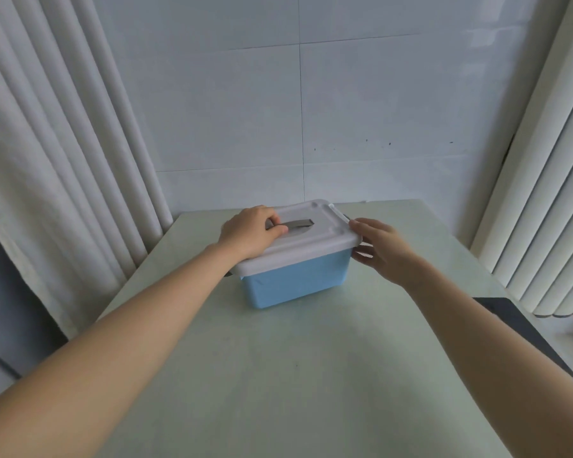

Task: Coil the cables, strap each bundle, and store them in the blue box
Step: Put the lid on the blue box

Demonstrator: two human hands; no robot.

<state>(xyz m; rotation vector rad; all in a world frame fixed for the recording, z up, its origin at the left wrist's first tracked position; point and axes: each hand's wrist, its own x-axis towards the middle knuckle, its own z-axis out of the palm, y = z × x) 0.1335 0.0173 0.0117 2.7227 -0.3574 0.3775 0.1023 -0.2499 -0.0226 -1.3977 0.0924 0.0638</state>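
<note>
The blue box (295,279) stands on the pale counter (311,375), towards its far side and about midway between left and right, turned slightly so that one corner points at the viewer. A white lid (318,239) sits on top of it, so the inside is hidden.

The left hand (245,234) lies on the left half of the lid. Its fingers (273,219) are curled over the left end of the flat grey handle (300,223) set into the lid's middle, and the thumb is tucked in along the handle's near edge, so the hand grips the handle.

The right hand (382,249) is at the box's right end. Its fingers (361,223) are nearly straight and spread a little. The upper one touches the lid's right rim, just beside the white clip (339,213). The lower ones reach under the rim against the box's right side. They rest against the box, not curled round it.

Both forearms stretch over the counter from the near edge. Pale pleated curtains (47,160) hang to the left and right, and a tiled wall (278,94) is behind the counter.
</note>
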